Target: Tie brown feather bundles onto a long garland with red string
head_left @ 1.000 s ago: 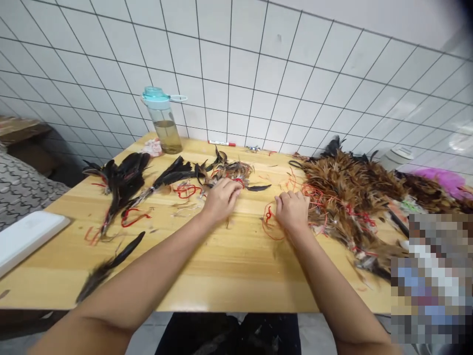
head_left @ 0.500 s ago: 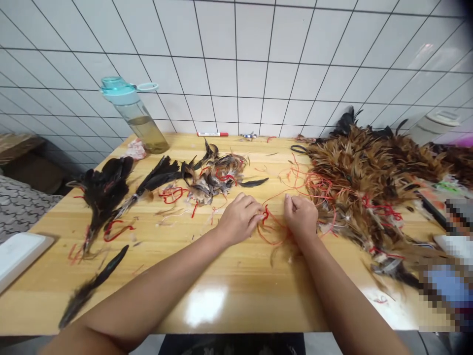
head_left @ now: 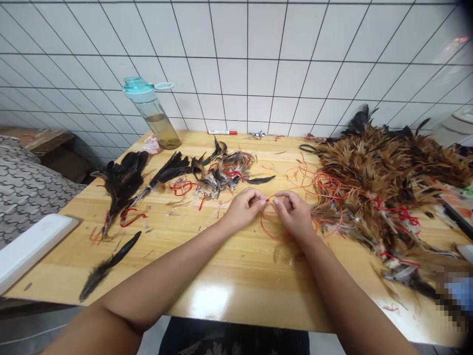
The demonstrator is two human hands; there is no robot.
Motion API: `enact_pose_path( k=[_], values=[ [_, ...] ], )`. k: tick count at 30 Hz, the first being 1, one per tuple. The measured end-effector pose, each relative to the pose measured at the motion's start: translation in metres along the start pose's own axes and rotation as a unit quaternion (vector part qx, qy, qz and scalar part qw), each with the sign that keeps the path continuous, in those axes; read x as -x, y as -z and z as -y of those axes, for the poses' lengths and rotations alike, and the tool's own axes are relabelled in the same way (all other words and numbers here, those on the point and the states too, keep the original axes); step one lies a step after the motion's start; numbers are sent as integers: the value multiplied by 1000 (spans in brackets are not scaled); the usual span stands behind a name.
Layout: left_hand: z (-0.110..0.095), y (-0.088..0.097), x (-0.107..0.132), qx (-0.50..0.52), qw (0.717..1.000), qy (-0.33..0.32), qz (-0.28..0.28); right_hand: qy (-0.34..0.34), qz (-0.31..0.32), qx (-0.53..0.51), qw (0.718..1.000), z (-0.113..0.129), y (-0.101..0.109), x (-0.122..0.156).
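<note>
Over the middle of the wooden table, my left hand point(head_left: 246, 208) is closed, thumb and index finger pinching a short bit of red string point(head_left: 267, 200). Just to its right, my right hand point(head_left: 294, 213) has its thumb and bent index finger at the same string, their tips close together around it. A loop of the string hangs below between my hands, and thin strands run toward the red tangle on the right. A blurred brown feather point(head_left: 278, 252) shows under my right hand; whether it is held is unclear.
Brown feather bundles point(head_left: 377, 167) tied with red string cover the right side. Black feather bundles point(head_left: 123, 180) and a mixed feather pile point(head_left: 223, 172) lie left. A water bottle point(head_left: 160, 125), red marker point(head_left: 221, 132) and black scissors handle point(head_left: 307, 148) are at the back.
My right hand has turned from a fist, and its fingertips have come closer to my left hand at the string. The whole view has shifted slightly left.
</note>
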State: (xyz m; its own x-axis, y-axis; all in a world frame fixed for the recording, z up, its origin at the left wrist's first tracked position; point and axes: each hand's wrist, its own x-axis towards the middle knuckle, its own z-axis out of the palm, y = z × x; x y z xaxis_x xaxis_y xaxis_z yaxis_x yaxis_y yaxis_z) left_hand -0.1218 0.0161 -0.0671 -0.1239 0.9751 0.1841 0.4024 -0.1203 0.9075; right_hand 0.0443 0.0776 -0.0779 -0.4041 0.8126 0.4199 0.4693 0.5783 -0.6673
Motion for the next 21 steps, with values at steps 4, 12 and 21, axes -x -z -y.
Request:
enact_pose_path(
  k=[4, 12, 21],
  values=[
    [-3, 7, 6, 211, 974, 82, 2, 18, 44, -77, 996, 11, -3, 2],
    [-4, 7, 6, 241, 966, 90, 40, -38, 53, -136, 989, 8, -9, 2],
    [6, 7, 5, 324, 940, 92, 49, -42, 57, -105, 992, 11, -11, 1]
  ],
)
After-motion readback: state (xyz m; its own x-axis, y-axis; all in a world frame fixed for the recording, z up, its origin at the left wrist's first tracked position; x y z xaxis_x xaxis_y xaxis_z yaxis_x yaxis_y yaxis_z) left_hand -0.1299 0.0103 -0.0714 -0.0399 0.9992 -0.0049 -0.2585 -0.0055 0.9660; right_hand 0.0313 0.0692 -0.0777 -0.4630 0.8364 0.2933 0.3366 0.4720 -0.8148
